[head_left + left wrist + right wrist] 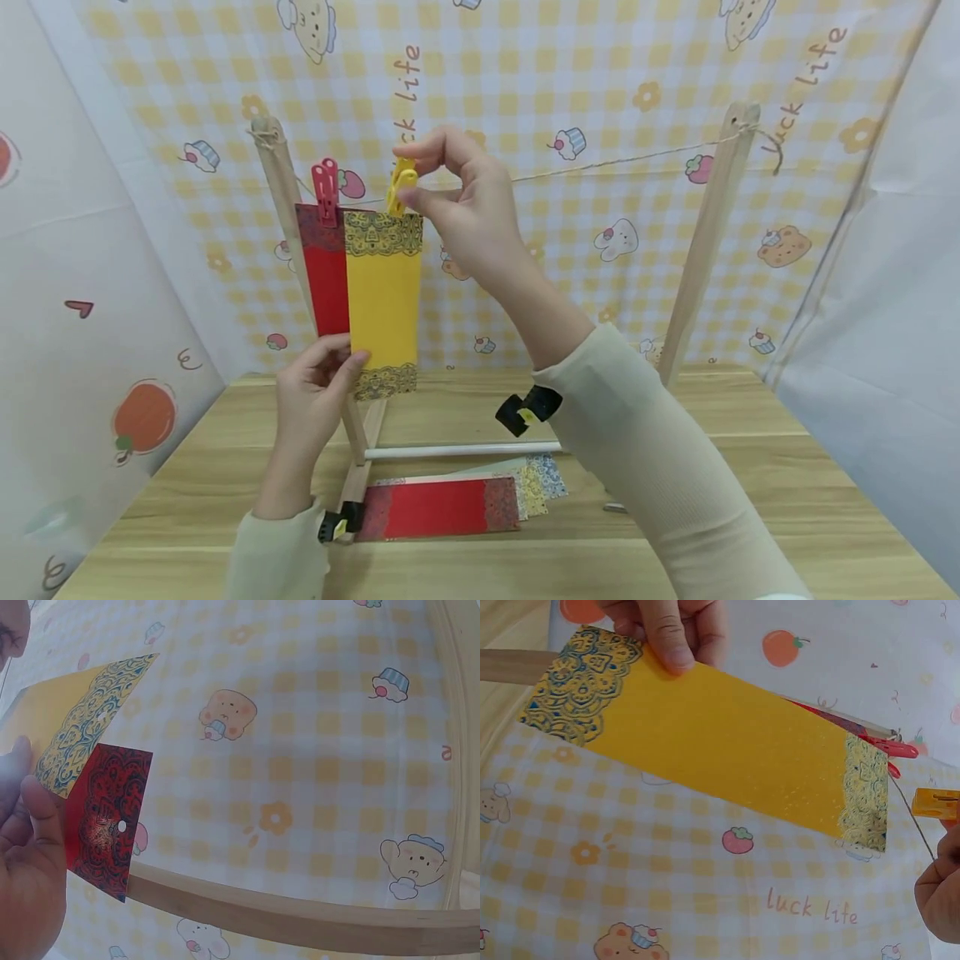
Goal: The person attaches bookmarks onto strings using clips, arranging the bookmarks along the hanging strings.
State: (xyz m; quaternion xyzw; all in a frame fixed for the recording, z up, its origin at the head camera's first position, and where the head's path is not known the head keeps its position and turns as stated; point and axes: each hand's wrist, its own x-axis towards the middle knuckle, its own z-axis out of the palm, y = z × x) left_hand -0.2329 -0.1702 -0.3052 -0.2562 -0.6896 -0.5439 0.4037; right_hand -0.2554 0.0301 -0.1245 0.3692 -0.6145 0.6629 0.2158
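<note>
Now the left hand (311, 387) pinches a yellow card (383, 308), the right hand (480, 204) a clip (401, 188). Hanging seems underway; likely next, clip to string (622, 162).

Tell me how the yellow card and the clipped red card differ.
The yellow card is held by the left grip; the red card hangs from the red clip. The yellow card is in front; the red card is partly hidden behind it. Both are upright and patterned at each end.
</note>
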